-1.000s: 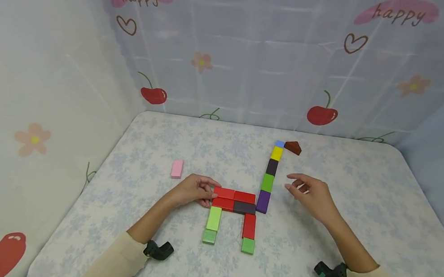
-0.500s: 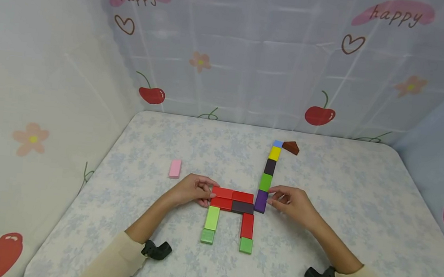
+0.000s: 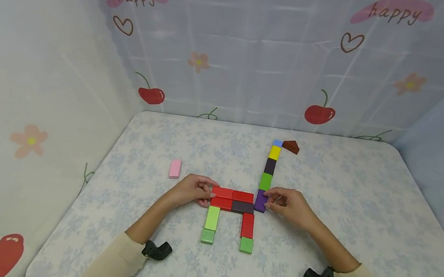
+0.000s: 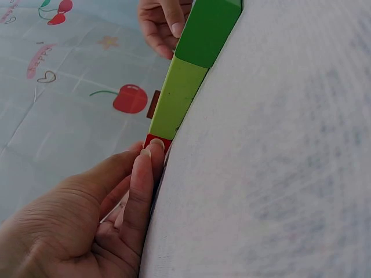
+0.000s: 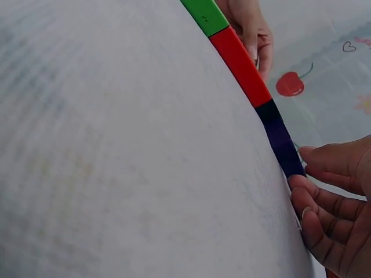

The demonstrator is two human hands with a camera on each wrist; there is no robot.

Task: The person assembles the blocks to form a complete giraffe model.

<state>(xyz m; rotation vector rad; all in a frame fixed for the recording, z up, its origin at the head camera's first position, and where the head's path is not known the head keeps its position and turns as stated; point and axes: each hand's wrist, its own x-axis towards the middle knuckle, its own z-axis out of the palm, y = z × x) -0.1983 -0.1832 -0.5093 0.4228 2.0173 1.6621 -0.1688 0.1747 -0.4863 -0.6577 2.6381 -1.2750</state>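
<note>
In the head view my left hand [image 3: 193, 189] holds the left end of the stacked red blocks [image 3: 222, 193], its fingertips at their corner. Two more blocks, one red [image 3: 242, 196] and one black [image 3: 242, 207], lie flat against them on the right. My right hand [image 3: 293, 207] has its thumb and index finger at the right side of the purple block [image 3: 261, 201], the lowest of a slanting column. Green [image 3: 265, 182], black [image 3: 270, 166], yellow [image 3: 275, 152] and small blue [image 3: 278, 143] blocks continue it upward. In the right wrist view the purple block [image 5: 284, 152] reaches my fingertips.
A brown wedge-shaped block [image 3: 291, 146] touches the column's top. Below the rows, a light green block [image 3: 212, 218] and a red block [image 3: 247, 225] each end in a green block [image 3: 246, 245]. A pink block [image 3: 175, 169] lies apart at the left on the patterned tabletop [image 3: 145, 130].
My right hand has moved left and down from beside the column onto the purple block. My left hand has stayed at the red blocks. The layout looks the same.
</note>
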